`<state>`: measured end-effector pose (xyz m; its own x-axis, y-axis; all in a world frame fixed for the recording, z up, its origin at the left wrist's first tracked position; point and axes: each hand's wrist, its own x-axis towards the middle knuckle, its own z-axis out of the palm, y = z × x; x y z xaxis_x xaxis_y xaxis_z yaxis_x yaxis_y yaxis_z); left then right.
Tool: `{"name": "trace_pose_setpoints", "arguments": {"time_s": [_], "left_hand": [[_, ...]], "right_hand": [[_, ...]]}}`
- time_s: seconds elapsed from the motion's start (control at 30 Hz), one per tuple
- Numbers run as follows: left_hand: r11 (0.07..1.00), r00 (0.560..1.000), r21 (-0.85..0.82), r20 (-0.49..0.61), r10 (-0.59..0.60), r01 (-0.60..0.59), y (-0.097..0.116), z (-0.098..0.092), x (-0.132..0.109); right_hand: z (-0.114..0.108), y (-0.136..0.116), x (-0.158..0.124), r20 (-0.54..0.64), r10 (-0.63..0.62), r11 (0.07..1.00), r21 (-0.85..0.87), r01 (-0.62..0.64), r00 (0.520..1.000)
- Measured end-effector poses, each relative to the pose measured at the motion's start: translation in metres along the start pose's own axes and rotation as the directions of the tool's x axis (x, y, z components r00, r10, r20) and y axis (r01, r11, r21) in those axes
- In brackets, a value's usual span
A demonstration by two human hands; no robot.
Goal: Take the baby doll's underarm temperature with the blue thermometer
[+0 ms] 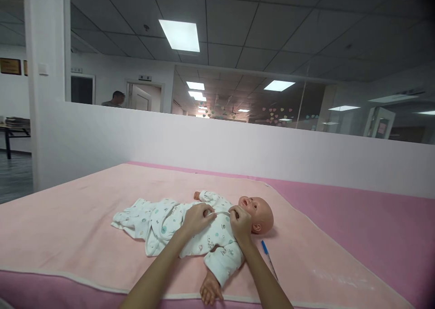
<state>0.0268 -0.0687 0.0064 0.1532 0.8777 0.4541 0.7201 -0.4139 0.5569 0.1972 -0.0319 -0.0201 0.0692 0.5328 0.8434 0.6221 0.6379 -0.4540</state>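
A baby doll (260, 214) lies on its back, head to the right, dressed in white patterned baby clothes (210, 236). At the middle of the chest my left hand (199, 218) pinches the front edge of the top. Nearer the neck, my right hand (240, 222) has its fingers closed on the same garment by the collar. A strip of the cloth edge runs between both hands. White patterned trousers (136, 218) spread out to the left over the legs. One doll hand (211, 288) sticks out of the near sleeve.
A pen with a blue cap (265, 247) lies right of my right forearm. Beneath everything is a peach mat (84, 209) over a pink surface (374, 223). A low white wall (238, 141) with glass above stands behind. Farther off, a person (116, 99) is partly visible.
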Motion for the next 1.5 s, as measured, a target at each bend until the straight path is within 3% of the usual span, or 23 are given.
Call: {"name": "trace_pose_setpoints", "arguments": {"time_s": [0.13,0.33,0.47,0.6,0.7,0.93,1.13,1.33,1.5], "left_hand": [[0.996,0.997,0.082,-0.075,-0.033,0.039,0.003,0.002,-0.002],[0.994,0.994,0.015,0.004,-0.113,0.113,-0.002,0.0,0.002],[0.99,0.984,-0.132,0.176,-0.033,0.057,-0.01,-0.015,0.004],[0.924,0.883,-0.353,0.468,0.036,0.149,-0.018,-0.039,0.002],[0.858,0.836,-0.451,0.547,0.048,0.246,-0.023,-0.05,0.0],[0.798,0.842,-0.495,0.539,-0.026,0.342,-0.023,-0.05,-0.002],[0.79,0.902,-0.526,0.425,-0.078,0.316,-0.025,-0.044,-0.001],[0.874,0.921,-0.389,0.363,-0.145,0.291,-0.031,-0.036,0.001],[0.921,0.927,-0.325,0.366,-0.085,0.213,-0.033,-0.036,0.0]], "right_hand": [[-0.001,-0.002,0.0,-0.006,-0.01,1.0,-0.011,0.01,1.0],[-0.001,-0.001,0.001,0.004,0.004,1.0,-0.016,-0.004,1.0],[0.0,0.0,0.0,0.01,0.013,1.0,-0.011,-0.013,1.0],[-0.001,0.0,0.0,0.019,0.031,1.0,-0.004,-0.031,0.999],[-0.001,-0.001,0.001,0.025,0.041,0.999,-0.001,-0.041,0.999],[-0.001,-0.001,0.0,0.023,0.029,1.0,0.01,-0.029,0.999],[-0.002,-0.001,0.0,0.019,0.031,1.0,0.001,-0.031,0.999],[-0.002,-0.001,0.0,0.017,0.022,1.0,-0.001,-0.022,1.0],[0.0,0.0,0.001,0.017,0.037,0.999,0.005,-0.037,0.999]]}}
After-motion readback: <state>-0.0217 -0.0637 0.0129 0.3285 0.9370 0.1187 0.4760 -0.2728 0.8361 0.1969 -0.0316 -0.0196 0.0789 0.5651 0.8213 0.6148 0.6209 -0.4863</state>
